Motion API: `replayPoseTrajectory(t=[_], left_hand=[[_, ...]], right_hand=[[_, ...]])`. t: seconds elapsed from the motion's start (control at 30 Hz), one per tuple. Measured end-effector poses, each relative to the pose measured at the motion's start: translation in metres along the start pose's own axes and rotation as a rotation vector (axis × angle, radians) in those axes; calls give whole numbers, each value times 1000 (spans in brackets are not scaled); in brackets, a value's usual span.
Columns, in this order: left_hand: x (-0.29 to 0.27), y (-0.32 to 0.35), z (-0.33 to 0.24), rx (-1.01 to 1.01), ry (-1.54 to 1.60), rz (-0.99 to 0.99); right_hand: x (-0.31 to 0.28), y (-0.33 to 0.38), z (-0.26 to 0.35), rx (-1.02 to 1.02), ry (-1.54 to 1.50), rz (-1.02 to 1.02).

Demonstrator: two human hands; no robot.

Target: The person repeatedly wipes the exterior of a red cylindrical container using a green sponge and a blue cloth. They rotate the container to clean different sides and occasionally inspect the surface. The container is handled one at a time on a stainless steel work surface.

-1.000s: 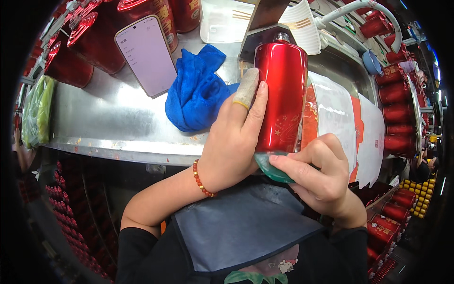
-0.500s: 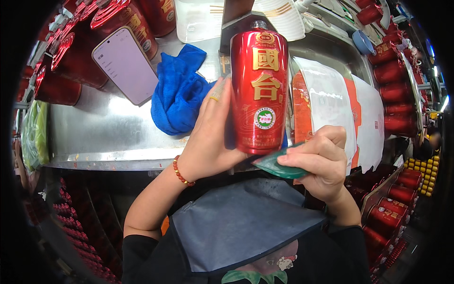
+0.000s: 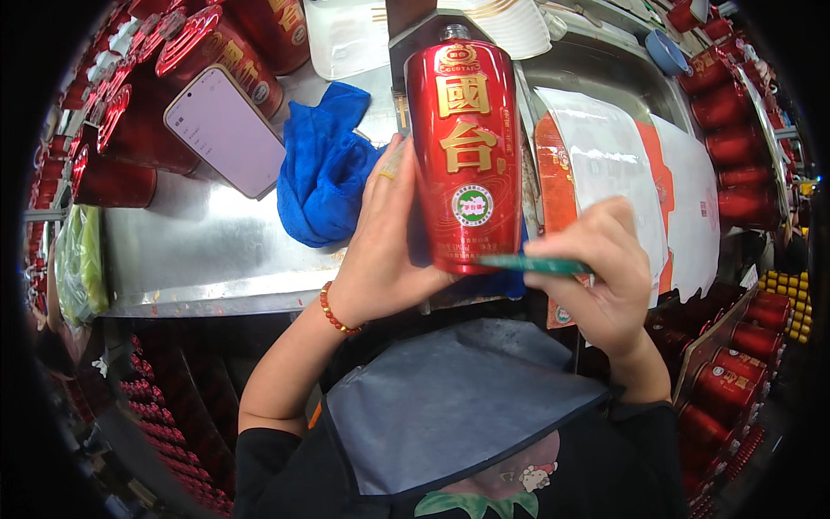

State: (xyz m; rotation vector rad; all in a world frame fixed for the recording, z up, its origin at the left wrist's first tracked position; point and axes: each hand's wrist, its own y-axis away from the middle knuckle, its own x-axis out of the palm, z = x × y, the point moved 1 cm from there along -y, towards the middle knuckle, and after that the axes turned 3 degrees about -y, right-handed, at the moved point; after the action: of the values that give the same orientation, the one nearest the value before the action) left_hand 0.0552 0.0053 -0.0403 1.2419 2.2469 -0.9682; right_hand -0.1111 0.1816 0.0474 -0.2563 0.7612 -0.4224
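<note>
A glossy red bottle [image 3: 484,195] with gold raised characters and a round green-and-white label lies in front of me, its neck pointing away. My left hand [image 3: 385,221] is closed round its left side and base, a thumb beneath. A flat green scraper [image 3: 549,264] is pinched in my right hand [image 3: 601,272], its tip against the bottle's lower front. The right hand is a little blurred. Beside my left fingers lies a crumpled blue cloth [image 3: 320,173], part of which shows again behind the bottle's base.
A phone [image 3: 229,134] with a lit screen leans near several red bottles [image 3: 130,130] at the left of the metal table [image 3: 207,277]. White and orange sheets [image 3: 605,173] lie to the right. A blue bowl [image 3: 664,54] and white trays [image 3: 347,39] are farther back.
My right hand has moved the scraper from below the bottle's base up onto its lower front. The bottle has turned slightly. My left hand keeps its hold.
</note>
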Motion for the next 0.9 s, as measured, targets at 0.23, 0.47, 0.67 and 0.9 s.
replayPoseTrajectory(t=[0.23, 0.47, 0.67, 0.9], left_hand=[[-1, 7, -7, -128, 14, 66], [-2, -2, -23, -134, 162, -45], [4, -9, -24, -43, -77, -103], [6, -14, -16, -19, 52, -115]], right_hand=[[0, -4, -13, 72, -35, -130], [-9, -8, -39, 104, -8, -251], [-13, -29, -56, 189, -6, -290], [-16, -53, -37, -199, 164, -125]])
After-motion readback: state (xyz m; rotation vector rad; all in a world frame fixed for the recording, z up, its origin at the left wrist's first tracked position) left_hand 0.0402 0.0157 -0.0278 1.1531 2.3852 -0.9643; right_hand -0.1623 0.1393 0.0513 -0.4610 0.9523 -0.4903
